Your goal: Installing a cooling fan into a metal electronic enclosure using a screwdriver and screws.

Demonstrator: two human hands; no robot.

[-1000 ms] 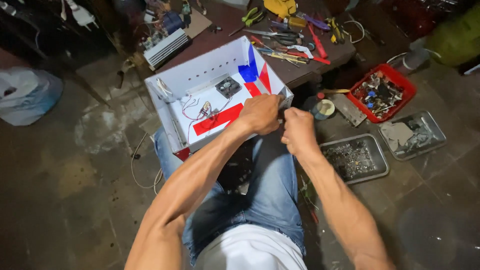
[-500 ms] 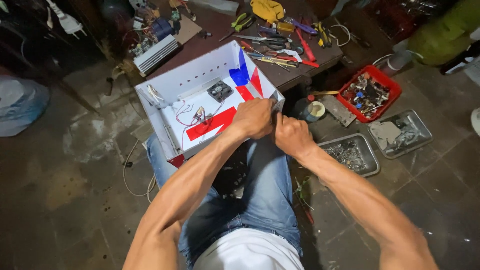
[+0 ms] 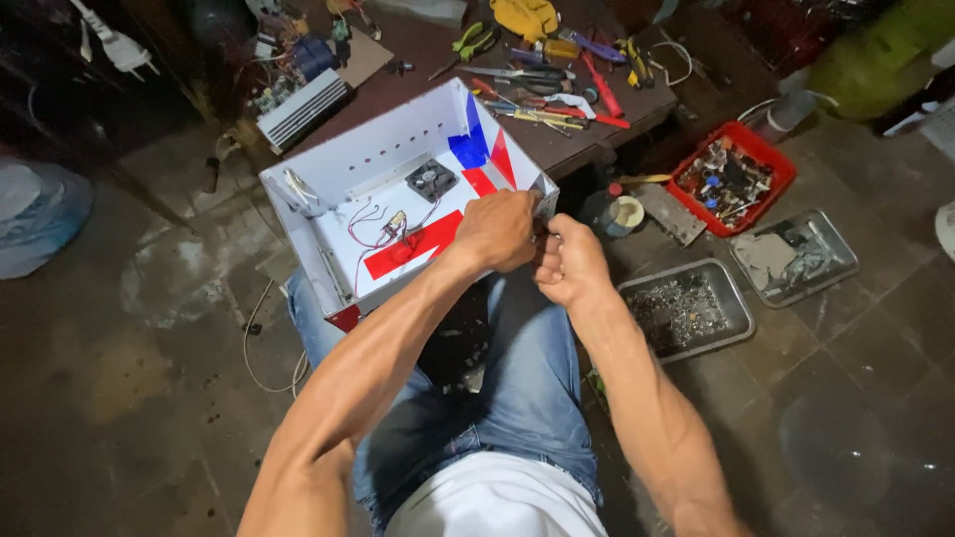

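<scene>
A white open box (image 3: 328,259) with red and blue stripes rests on my lap, tilted toward me. Inside it sit a small black fan (image 3: 431,180), thin red wires (image 3: 370,224) and a small circuit part. My left hand (image 3: 500,231) grips the box's near right corner, fingers curled over the rim. My right hand (image 3: 570,264) is closed into a fist just to the right of that corner, touching my left hand; what it pinches is hidden.
A low brown table (image 3: 418,60) behind the box carries pliers, screwdrivers and a finned heat sink (image 3: 301,107). To the right on the tiled floor stand a red tray (image 3: 733,176) of small parts and two metal trays (image 3: 686,308). A tape roll (image 3: 624,213) lies nearby.
The view has shifted slightly; the box and both hands stay together at the near right corner, with the hands moved a little toward me.
</scene>
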